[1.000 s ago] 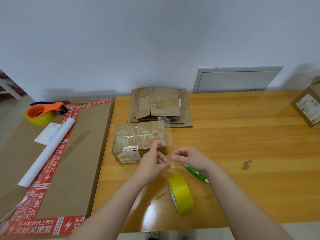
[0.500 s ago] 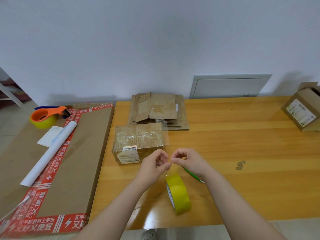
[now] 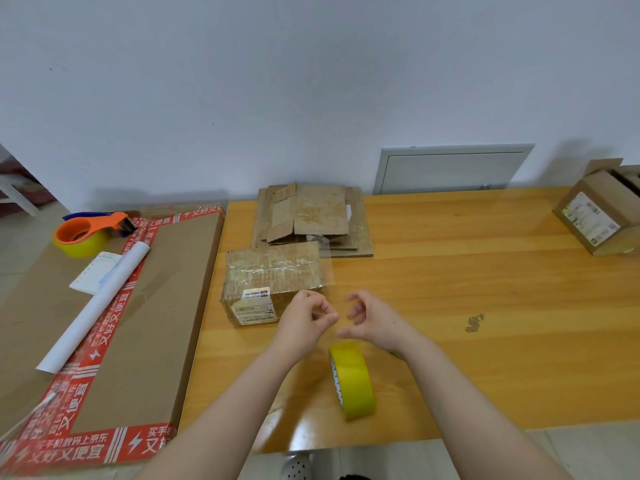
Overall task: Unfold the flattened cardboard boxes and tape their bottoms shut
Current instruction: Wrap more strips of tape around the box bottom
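Taped box (image 3: 273, 280) just beyond both hands (image 3: 341, 318), tape roll (image 3: 353, 381) below

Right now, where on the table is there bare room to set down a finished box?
Free: the wide table stretch between the hands and the right box, bare but for a dark smudge. Crowded: the left, with the taped box, flat stack and tape roll.

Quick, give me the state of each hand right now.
Left hand: fingers pinched together, whether on clear tape cannot be told.
Right hand: fingers curled but apart, holding nothing visible.
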